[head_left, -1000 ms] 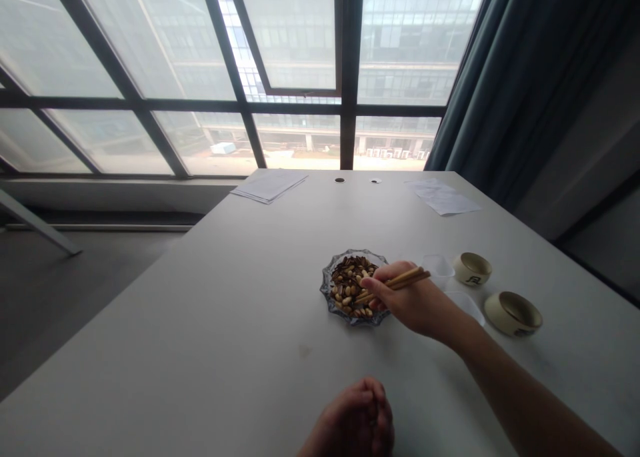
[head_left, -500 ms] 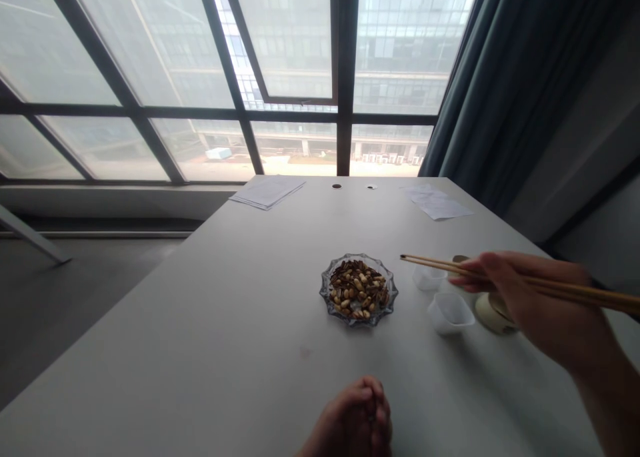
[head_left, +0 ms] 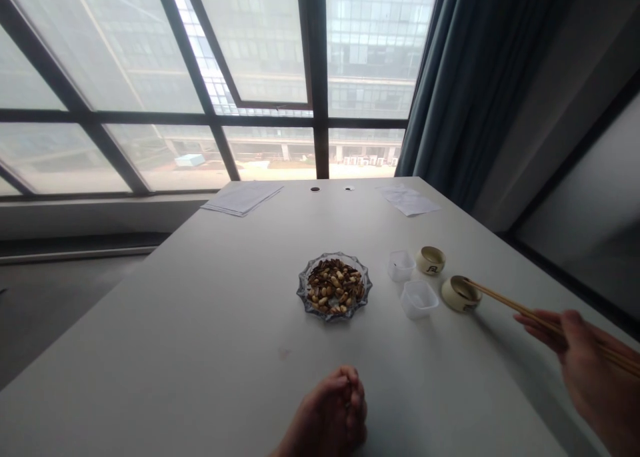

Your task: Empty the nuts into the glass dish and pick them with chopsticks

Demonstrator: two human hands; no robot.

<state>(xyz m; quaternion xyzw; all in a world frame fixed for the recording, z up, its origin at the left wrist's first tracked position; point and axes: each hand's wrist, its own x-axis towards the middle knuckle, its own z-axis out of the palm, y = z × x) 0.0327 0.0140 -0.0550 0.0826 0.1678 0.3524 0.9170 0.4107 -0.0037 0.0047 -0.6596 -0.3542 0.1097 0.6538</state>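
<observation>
My right hand (head_left: 590,357) grips a pair of wooden chopsticks (head_left: 520,309) at the right edge. Their tips are at the nearer cream ceramic cup (head_left: 457,302), over its opening; a dark bit shows inside, too small to make out. A second cream cup (head_left: 431,262) with a dark mark stands just behind. Left of them are two clear plastic tubs, the nearer one (head_left: 419,301) and the farther one (head_left: 401,266). A scalloped glass dish (head_left: 303,296) holds mixed nuts and dark seeds (head_left: 336,285). My left hand (head_left: 333,410) rests on the table, fingers curled together, nothing visible in it.
The white table (head_left: 210,337) reaches back to a large window. Paper sheets (head_left: 245,197) lie at its far left and a crumpled sheet (head_left: 409,199) at its far right. Two cable holes are between them. A dark curtain (head_left: 450,84) hangs at the right.
My right hand has moved right and nearer, bringing the chopstick tips from beside the glass dish to the nearer cup. The view has turned right. My left hand stays curled on the table.
</observation>
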